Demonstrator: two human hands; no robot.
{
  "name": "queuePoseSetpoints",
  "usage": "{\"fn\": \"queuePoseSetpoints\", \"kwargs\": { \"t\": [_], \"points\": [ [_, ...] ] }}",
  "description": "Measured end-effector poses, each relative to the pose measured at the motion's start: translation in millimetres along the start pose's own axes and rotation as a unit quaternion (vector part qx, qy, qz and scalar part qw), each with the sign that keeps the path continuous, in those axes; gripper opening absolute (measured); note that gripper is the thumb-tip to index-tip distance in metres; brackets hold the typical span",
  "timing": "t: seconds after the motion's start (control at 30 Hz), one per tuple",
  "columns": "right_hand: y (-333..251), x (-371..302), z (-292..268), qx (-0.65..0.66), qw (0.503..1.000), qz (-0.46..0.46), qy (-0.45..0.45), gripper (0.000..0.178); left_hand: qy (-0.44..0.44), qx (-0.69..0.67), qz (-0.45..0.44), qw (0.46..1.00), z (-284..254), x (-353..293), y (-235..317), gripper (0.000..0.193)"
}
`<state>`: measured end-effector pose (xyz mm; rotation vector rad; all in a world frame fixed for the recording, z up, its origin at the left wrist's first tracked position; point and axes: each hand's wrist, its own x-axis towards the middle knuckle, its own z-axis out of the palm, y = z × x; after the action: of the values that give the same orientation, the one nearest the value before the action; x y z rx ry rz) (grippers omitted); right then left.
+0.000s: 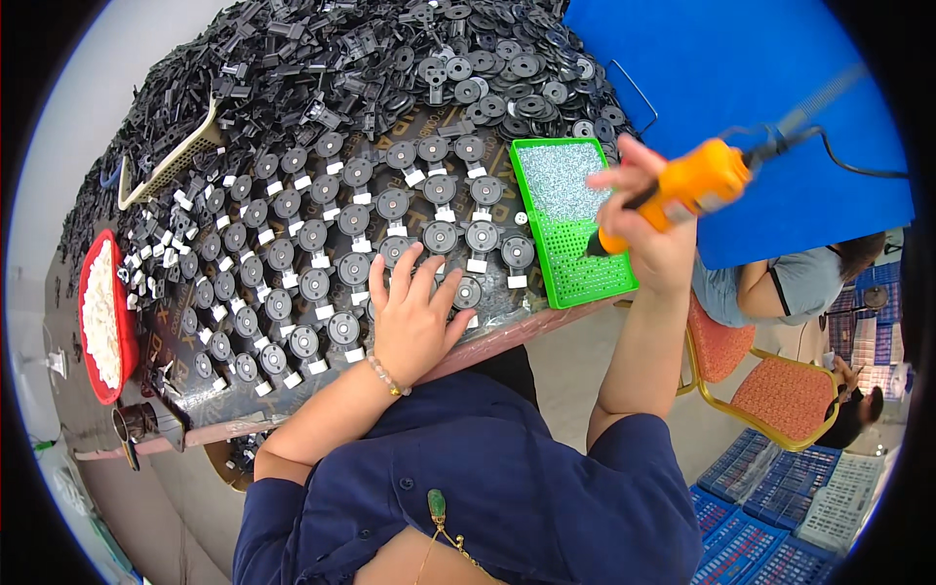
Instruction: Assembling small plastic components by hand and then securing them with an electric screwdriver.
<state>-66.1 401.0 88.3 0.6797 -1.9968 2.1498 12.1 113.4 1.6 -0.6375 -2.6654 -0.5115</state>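
Note:
My left hand [411, 317] lies with its fingers spread over rows of black round parts with small white blocks attached [441, 237], covering some of them. An orange electric screwdriver [704, 179] is gripped in my right hand [658, 234], its cable running off to the upper right. Its dark tip points down over a green tray [575, 278]. Small silvery screws [561, 180] fill the tray's far part, while its near part is a green grid of holes. Whether the tip touches the grid, I cannot tell.
Behind the rows rises a heap of black plastic pieces [322, 58] and discs [525, 66]. A cream basket [180, 156] and a red tray [128, 341] of white pieces stand left. A blue panel [721, 68], chairs [785, 402] and a seated person [804, 283] are at right.

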Motion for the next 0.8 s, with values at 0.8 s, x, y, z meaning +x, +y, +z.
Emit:
{"fn": "queuePoseSetpoints", "kwargs": {
  "t": [0.8],
  "points": [
    [70.2, 3.5, 8.2, 0.031, 0.981, -0.098, 0.167, 0.047, -0.008, 0.018, -0.013, 1.0, 4.2, -2.2, 1.1, 0.047]
  ]
}}
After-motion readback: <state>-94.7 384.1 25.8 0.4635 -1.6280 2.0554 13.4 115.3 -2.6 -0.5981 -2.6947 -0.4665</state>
